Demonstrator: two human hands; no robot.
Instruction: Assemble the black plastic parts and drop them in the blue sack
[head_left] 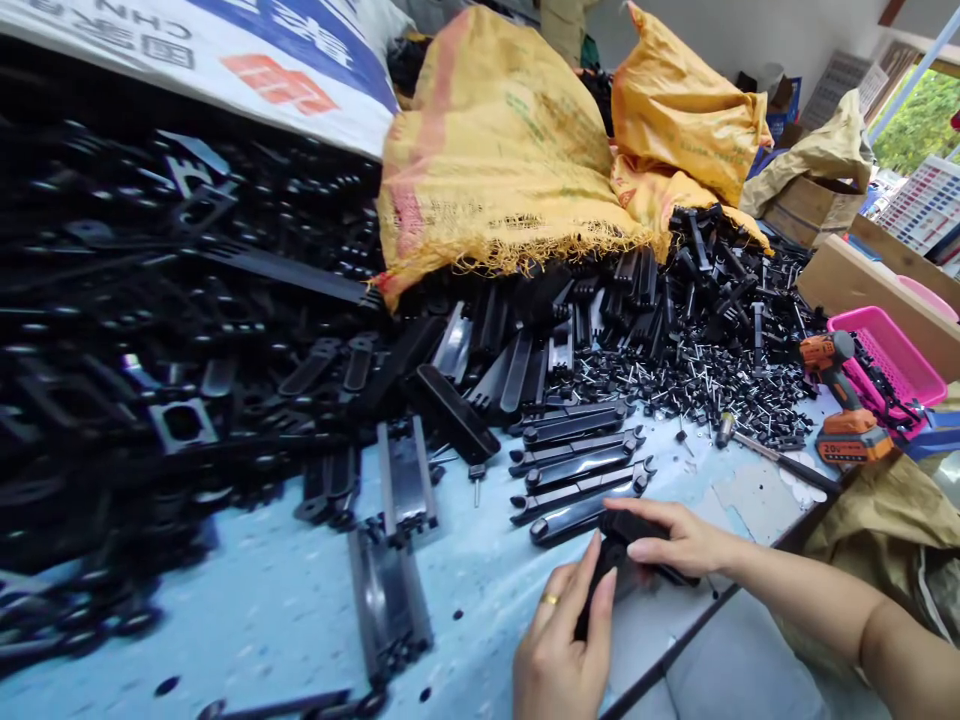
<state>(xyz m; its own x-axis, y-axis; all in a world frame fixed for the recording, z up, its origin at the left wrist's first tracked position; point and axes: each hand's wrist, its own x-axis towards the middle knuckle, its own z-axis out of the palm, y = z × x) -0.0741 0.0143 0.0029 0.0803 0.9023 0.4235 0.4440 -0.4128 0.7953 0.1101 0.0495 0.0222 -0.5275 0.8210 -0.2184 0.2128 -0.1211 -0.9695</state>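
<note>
My left hand [559, 640], with a gold ring on one finger, is closed round the lower end of a black plastic part [616, 543]. My right hand [686, 535] grips the same dark part from the right, thumb and fingers pressed on it. Much of the part is hidden by the fingers, and whether it is one piece or two joined cannot be made out. Just beyond my hands lies a row of long black assembled pieces [581, 458], side by side on the blue tabletop [277, 590]. Two black channel-shaped pieces [390, 590] rest to the left.
Heaped black plastic parts [150, 330] cover the left and back. Small pins and screws [690, 385] pile up behind, below yellow woven sacks [502, 140]. On the right stand an orange cordless drill [844, 395] and a pink basket [892, 355]; a screwdriver [787, 465] lies near the edge.
</note>
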